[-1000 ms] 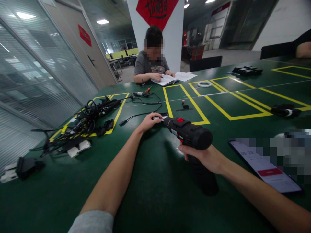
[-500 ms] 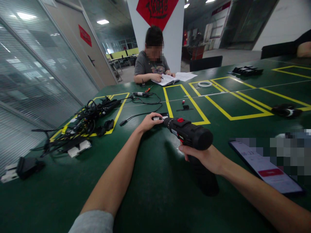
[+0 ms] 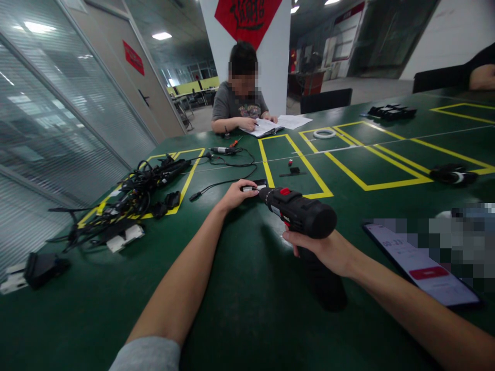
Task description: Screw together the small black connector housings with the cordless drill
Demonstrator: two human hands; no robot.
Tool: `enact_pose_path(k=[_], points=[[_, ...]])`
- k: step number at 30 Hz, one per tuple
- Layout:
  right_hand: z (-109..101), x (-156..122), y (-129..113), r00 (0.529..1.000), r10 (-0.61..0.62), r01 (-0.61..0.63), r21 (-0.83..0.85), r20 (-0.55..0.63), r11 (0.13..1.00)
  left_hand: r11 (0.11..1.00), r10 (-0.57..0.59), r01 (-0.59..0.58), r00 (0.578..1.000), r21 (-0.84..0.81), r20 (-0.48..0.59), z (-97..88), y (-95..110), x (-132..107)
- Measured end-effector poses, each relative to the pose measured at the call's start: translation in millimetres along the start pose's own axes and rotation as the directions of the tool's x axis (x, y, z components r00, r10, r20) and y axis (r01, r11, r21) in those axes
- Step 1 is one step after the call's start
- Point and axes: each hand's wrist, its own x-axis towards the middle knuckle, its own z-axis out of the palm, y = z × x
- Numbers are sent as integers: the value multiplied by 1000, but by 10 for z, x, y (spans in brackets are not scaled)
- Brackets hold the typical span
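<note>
My right hand point(image 3: 315, 250) is wrapped round the grip of a black cordless drill point(image 3: 299, 208) with red details. The drill points forward and left, its bit at a small black-and-white part point(image 3: 249, 188) on the green table. Whether the bit touches the part cannot be made out. Closed on that part from the left is my left hand point(image 3: 236, 196), fingers over its top and the thumb near the bit. Just beyond lie a small black piece point(image 3: 295, 170) and a small red item point(image 3: 290, 162).
Tangled black cables point(image 3: 150, 183) cover the table's left side. A cable with an inline unit point(image 3: 222, 151) runs behind my left hand. A phone point(image 3: 421, 265) lies at right, near a tape roll point(image 3: 324, 133) farther back. Across the table a person point(image 3: 242, 98) writes on papers.
The view shifts very slightly. Both hands, the drill and the small part keep the same positions relative to each other.
</note>
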Motion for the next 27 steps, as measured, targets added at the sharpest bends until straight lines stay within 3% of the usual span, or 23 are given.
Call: enact_pose_path(k=[27], points=[[0, 16, 27, 1000, 7, -7, 30, 22, 1000, 1000, 14, -14, 1000, -17, -3, -3, -43, 24]])
